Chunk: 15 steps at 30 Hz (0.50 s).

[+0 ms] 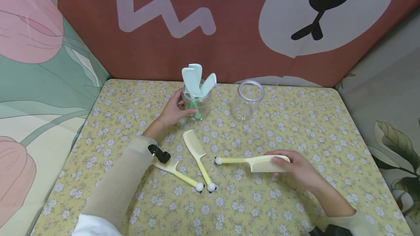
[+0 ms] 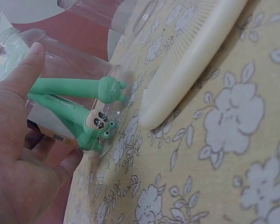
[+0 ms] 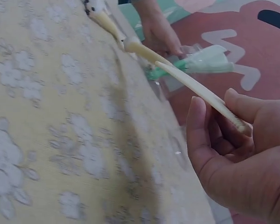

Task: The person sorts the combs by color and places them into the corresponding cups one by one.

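My left hand [image 1: 177, 107] grips a clear jar [image 1: 197, 105] near the table's back middle. Several pale green combs [image 1: 194, 79] stand in it, heads up. In the left wrist view the thumb [image 2: 25, 70] lies on the jar [image 2: 72, 70], and the green animal-shaped handles [image 2: 91, 109] rest at its bottom. My right hand [image 1: 281, 164] pinches the toothed end of a cream comb [image 1: 254, 162] that lies flat with its ball-tipped handle pointing left. The right wrist view shows the fingers [image 3: 200, 135] curled round that comb [image 3: 196, 86].
Two more cream combs lie between the hands: one [image 1: 197, 154] in the middle, one [image 1: 178, 173] partly under my left forearm. An empty clear jar [image 1: 247, 99] stands right of the filled one. Fabric walls close in the flowered tablecloth [image 1: 295, 119] at back and sides.
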{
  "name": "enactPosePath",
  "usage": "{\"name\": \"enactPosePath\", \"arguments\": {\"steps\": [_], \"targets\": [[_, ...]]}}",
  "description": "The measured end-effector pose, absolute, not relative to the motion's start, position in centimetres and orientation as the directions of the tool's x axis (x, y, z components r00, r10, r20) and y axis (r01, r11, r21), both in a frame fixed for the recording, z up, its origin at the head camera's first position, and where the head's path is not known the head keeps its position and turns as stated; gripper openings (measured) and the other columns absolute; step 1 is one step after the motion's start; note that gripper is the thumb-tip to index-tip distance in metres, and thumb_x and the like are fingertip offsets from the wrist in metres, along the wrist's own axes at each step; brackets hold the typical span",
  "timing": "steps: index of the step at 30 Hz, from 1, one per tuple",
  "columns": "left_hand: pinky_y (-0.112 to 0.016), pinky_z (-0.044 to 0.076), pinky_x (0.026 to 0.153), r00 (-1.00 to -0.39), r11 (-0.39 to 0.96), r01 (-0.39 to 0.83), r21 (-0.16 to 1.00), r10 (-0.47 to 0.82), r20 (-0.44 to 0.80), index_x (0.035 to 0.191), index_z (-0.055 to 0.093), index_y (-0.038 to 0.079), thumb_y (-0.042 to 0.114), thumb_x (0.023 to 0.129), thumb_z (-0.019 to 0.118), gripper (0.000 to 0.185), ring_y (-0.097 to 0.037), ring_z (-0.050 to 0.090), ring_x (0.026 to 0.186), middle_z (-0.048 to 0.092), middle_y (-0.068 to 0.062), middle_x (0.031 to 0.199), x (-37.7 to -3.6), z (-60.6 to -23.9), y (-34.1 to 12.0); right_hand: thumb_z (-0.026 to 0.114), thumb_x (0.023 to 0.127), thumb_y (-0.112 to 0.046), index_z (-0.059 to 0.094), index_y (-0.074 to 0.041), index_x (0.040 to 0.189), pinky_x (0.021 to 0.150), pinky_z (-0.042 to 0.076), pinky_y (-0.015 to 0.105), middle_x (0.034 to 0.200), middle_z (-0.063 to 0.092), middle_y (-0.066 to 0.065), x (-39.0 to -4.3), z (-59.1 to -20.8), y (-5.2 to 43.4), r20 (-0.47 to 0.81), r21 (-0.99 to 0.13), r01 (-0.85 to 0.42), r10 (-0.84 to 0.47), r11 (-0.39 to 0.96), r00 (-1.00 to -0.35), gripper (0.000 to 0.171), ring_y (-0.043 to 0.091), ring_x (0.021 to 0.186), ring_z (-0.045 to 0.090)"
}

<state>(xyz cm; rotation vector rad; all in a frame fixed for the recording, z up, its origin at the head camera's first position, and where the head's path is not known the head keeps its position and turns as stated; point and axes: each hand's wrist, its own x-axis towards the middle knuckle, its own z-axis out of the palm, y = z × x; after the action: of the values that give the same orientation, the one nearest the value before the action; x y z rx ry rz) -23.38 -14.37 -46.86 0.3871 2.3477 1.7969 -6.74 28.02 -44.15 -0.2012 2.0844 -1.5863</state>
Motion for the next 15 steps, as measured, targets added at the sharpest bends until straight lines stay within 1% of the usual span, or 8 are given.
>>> {"name": "enactPosePath", "arguments": {"steps": [3, 6, 8, 10, 13, 15], "targets": [[-0.044, 0.037, 0.118, -0.953, 0.243, 0.108, 0.964, 0.303, 0.031, 0.161, 0.023, 0.008, 0.007, 0.090, 0.079, 0.091, -0.031, 0.036, 0.146, 0.036, -0.015, 0.158, -23.2, -46.5, -14.3, 0.046, 0.111, -0.016, 0.060, 0.005, 0.135, 0.075, 0.062, 0.043, 0.122, 0.067, -0.001, -7.1, -43.1, 28.7, -0.248, -0.953, 0.146, -0.404, 0.266, -0.881, 0.035, 0.021, 0.101, 0.065], [-0.045, 0.038, 0.118, -0.952, 0.250, 0.116, 0.961, 0.305, 0.035, 0.161, 0.025, 0.008, 0.007, 0.089, 0.080, 0.090, -0.031, 0.038, 0.145, 0.038, -0.015, 0.157, -23.2, -46.5, -14.3, 0.043, 0.111, -0.015, 0.064, 0.001, 0.133, 0.076, 0.061, 0.035, 0.121, 0.067, -0.005, -7.6, -41.6, 29.5, -0.196, -0.968, 0.117, -0.377, 0.223, -0.905, 0.034, 0.015, 0.102, 0.064], [-0.044, 0.038, 0.118, -0.951, 0.243, 0.128, 0.962, 0.305, 0.050, 0.161, 0.025, 0.010, 0.010, 0.089, 0.080, 0.090, -0.029, 0.038, 0.145, 0.038, -0.013, 0.157, -23.4, -47.1, -14.5, 0.042, 0.112, -0.015, 0.067, -0.002, 0.131, 0.076, 0.060, 0.030, 0.122, 0.066, -0.005, -8.1, -40.4, 30.2, -0.160, -0.978, 0.099, -0.353, 0.186, -0.922, 0.034, 0.013, 0.102, 0.064], [-0.043, 0.038, 0.118, -0.950, 0.239, 0.128, 0.963, 0.307, 0.050, 0.161, 0.024, 0.010, 0.010, 0.090, 0.080, 0.090, -0.030, 0.038, 0.145, 0.038, -0.013, 0.157, -23.5, -47.1, -14.5, 0.041, 0.112, -0.012, 0.068, -0.003, 0.129, 0.076, 0.060, 0.026, 0.122, 0.067, -0.004, -8.7, -39.2, 30.9, -0.111, -0.990, 0.075, -0.341, 0.118, -0.933, 0.034, 0.011, 0.102, 0.064], [-0.043, 0.037, 0.118, -0.949, 0.231, 0.125, 0.965, 0.310, 0.049, 0.161, 0.024, 0.010, 0.009, 0.090, 0.079, 0.090, -0.029, 0.037, 0.145, 0.038, -0.013, 0.157, -23.5, -47.2, -14.6, 0.039, 0.111, -0.007, 0.071, -0.004, 0.126, 0.076, 0.060, 0.025, 0.121, 0.068, -0.002, -9.9, -37.5, 31.9, -0.037, -0.999, 0.044, -0.338, -0.014, -0.941, 0.035, 0.011, 0.102, 0.066], [-0.042, 0.038, 0.118, -0.949, 0.229, 0.123, 0.966, 0.312, 0.047, 0.161, 0.025, 0.010, 0.009, 0.090, 0.079, 0.089, -0.029, 0.038, 0.145, 0.038, -0.013, 0.157, -23.6, -47.2, -14.6, 0.037, 0.111, -0.003, 0.071, -0.002, 0.124, 0.076, 0.060, 0.025, 0.119, 0.070, 0.002, -10.9, -36.5, 32.6, 0.004, -0.994, 0.033, -0.342, -0.102, -0.940, 0.037, 0.012, 0.101, 0.067]]}}
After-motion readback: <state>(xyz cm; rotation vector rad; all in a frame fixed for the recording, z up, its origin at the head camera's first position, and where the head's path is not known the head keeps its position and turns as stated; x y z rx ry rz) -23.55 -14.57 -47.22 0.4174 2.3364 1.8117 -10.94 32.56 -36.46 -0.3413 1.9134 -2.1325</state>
